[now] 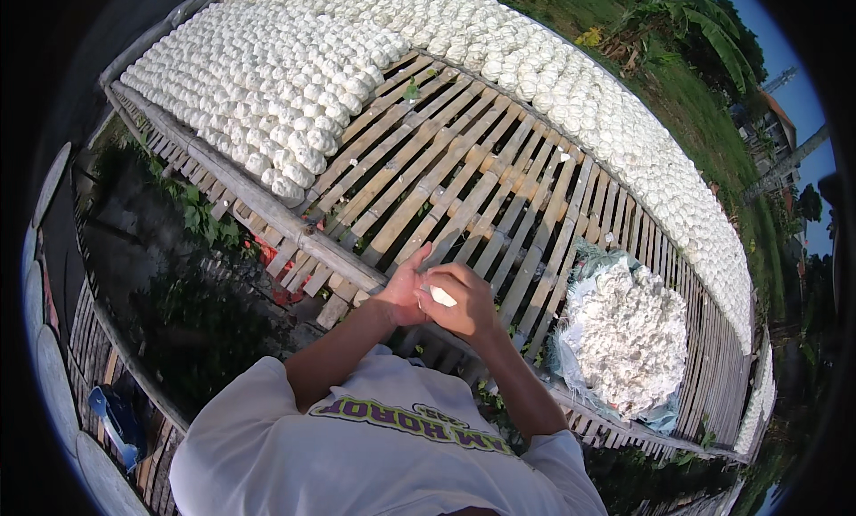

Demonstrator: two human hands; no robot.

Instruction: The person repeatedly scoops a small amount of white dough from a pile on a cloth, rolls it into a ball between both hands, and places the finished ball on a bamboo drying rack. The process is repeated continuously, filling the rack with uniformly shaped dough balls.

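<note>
In front of my chest, my two hands meet over the near edge of a bamboo slat rack (473, 164). My right hand (465, 300) is closed around a white, crumbly-looking lump (440, 296), part of which shows between thumb and fingers. My left hand (407, 291) is against it with the palm turned inward and a digit stretched upward; its other fingers are partly hidden behind the right hand. To the right, a bag (563, 342) of bluish-green plastic lies opened out on the slats, heaped with white crumbly mass (629, 338).
Rows of rounded white lumps (259, 97) cover the rack's far left. Another long band of white lumps (606, 97) curves along the far side. A thick bamboo rail (334, 253) edges the rack. A blue object (118, 422) lies at lower left; grass and plants grow beyond.
</note>
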